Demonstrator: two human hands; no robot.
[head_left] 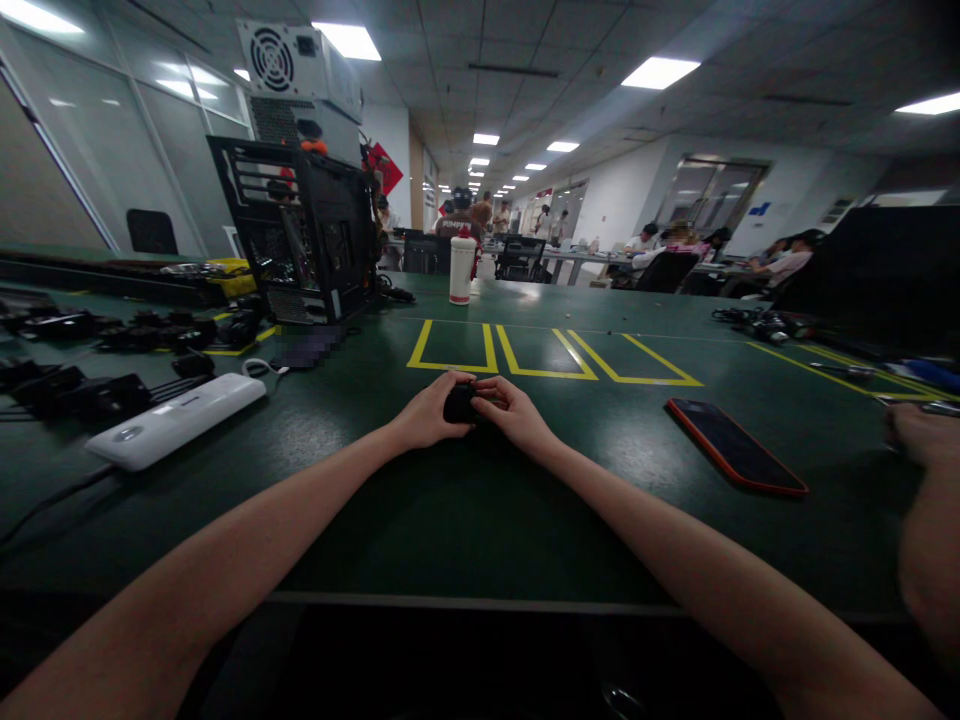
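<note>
A small black object (459, 403) with a rounded outline is held between my two hands, just above or on the green table (480, 530); its kind cannot be made out. My left hand (429, 412) wraps round it from the left, thumb below and fingers over the top. From the other side, my right hand (517, 415) pinches its right edge with bent fingers and thumb. Fingers partly cover the object. Beyond the hands, yellow tape outlines (454, 368) mark the table top.
To the right lies a phone (739, 445) with an orange edge. A white power strip (180, 420) and several black adapters (97, 400) are at left, near an open computer case (307, 230). A white bottle (462, 268) stands farther back. Another person's hand (926, 430) touches tools at far right.
</note>
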